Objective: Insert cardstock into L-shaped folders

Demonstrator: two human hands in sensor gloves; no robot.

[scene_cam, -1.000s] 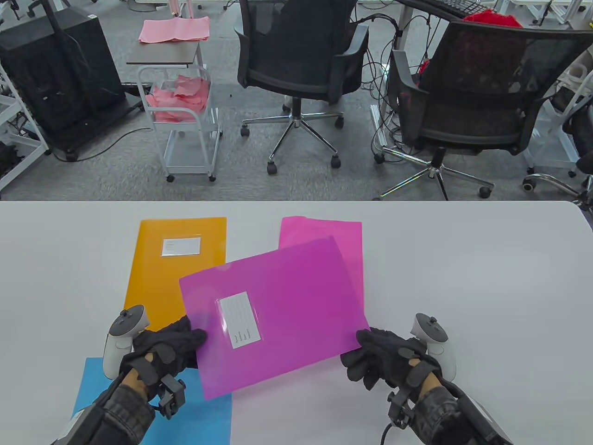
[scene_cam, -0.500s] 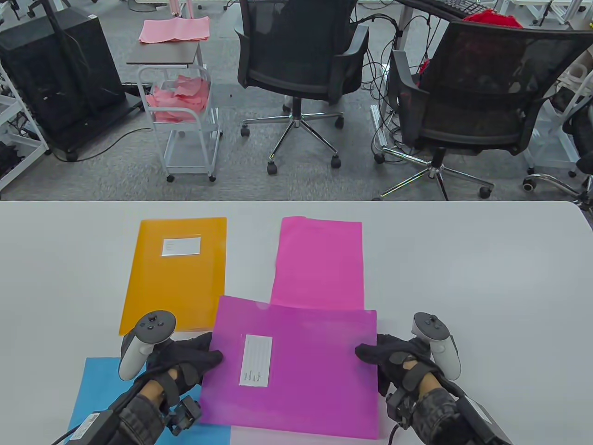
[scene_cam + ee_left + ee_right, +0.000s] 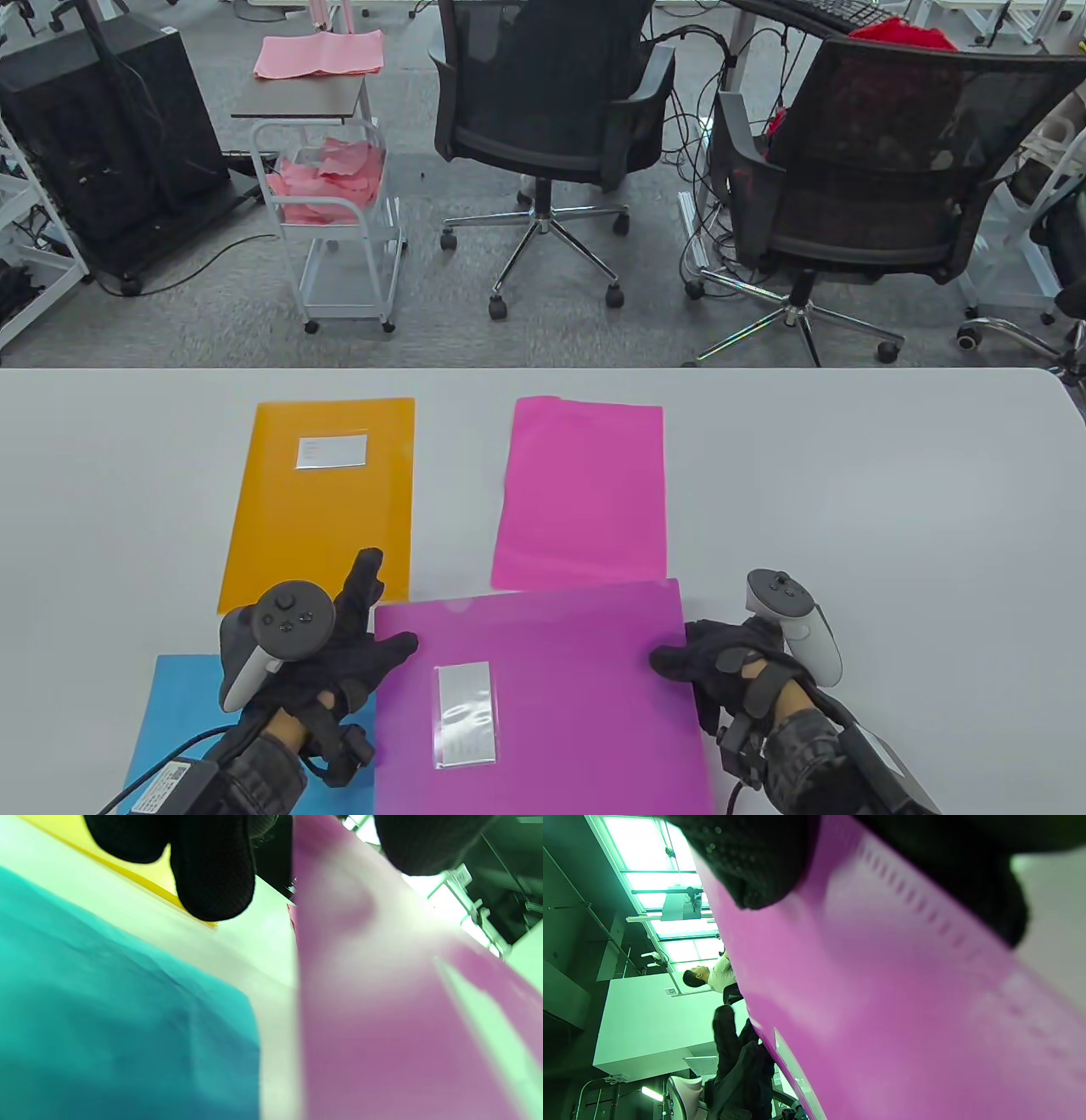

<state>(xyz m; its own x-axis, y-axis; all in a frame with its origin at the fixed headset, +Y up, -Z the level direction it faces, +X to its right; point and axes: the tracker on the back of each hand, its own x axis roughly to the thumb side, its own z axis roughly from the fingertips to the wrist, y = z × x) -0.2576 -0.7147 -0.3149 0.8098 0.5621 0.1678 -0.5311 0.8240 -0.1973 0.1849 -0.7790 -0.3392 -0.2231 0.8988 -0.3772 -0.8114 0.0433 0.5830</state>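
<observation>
A purple L-shaped folder (image 3: 577, 679) with a white label lies flat near the table's front edge, between my hands. My right hand (image 3: 670, 660) pinches its right edge; in the right wrist view the folder (image 3: 882, 1005) runs between thumb and fingers. My left hand (image 3: 386, 607) has its fingers spread, the thumb resting on the folder's left edge, the index finger pointing up over the orange folder (image 3: 327, 501). A pink cardstock sheet (image 3: 581, 492) lies just behind the purple folder. A blue cardstock sheet (image 3: 187, 705) lies under my left wrist.
The white table (image 3: 848, 509) runs wide to the right. Beyond its far edge stand two black office chairs (image 3: 551, 110) and a white cart (image 3: 339, 221) with pink sheets. In the left wrist view the blue sheet (image 3: 106, 1005) lies beside the purple folder (image 3: 382, 1005).
The purple folder has come down from a raised tilt to lie flat and square near the front edge. My left hand has opened its fingers; my right hand still pinches the edge.
</observation>
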